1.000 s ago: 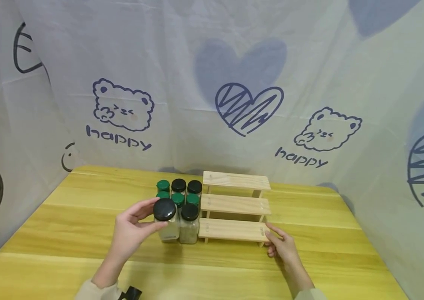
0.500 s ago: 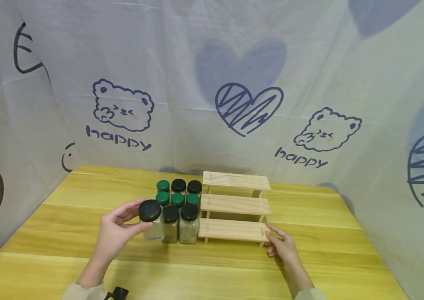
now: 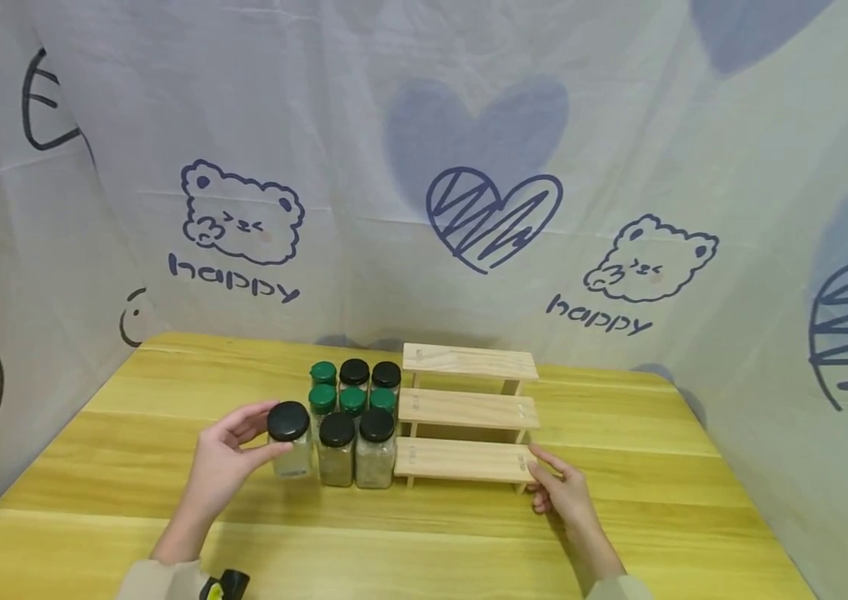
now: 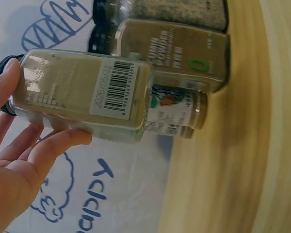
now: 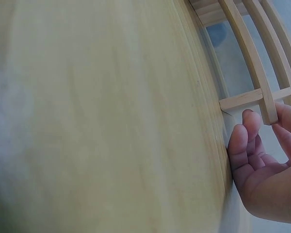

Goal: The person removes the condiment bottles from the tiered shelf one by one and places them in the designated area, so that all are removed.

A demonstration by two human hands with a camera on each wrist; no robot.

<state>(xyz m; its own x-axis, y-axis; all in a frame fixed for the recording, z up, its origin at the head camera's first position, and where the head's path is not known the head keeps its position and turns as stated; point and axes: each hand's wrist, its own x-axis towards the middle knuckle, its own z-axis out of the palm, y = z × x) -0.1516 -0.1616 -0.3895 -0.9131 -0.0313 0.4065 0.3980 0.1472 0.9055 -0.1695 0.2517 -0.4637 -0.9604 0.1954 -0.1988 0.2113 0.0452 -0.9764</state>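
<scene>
My left hand (image 3: 225, 450) grips a square glass spice jar (image 3: 291, 454) with a black lid, thumb on one side and fingers on the other. In the left wrist view the spice jar's barcode label faces the camera, and its base appears raised off the table. Just right of it stand a cumin powder jar (image 4: 174, 56) and another black-lidded jar (image 3: 376, 454). At the right, my right hand (image 3: 565, 492) pinches the end of the lowest step of a three-step wooden rack (image 3: 461, 460). The right wrist view shows its thumb and fingers around that step's end.
Behind the front jars stand several green-lidded bottles (image 3: 352, 400) and black-lidded jars (image 3: 354, 372), close against the rack's left side. The wooden table (image 3: 394, 550) extends to a printed cloth (image 3: 364, 208) hanging behind and at both sides.
My left hand has carried the spice jar leftward, away from the other jars, uncovering the cumin powder jar. My right hand keeps its place at the rack. The head view has shifted slightly.
</scene>
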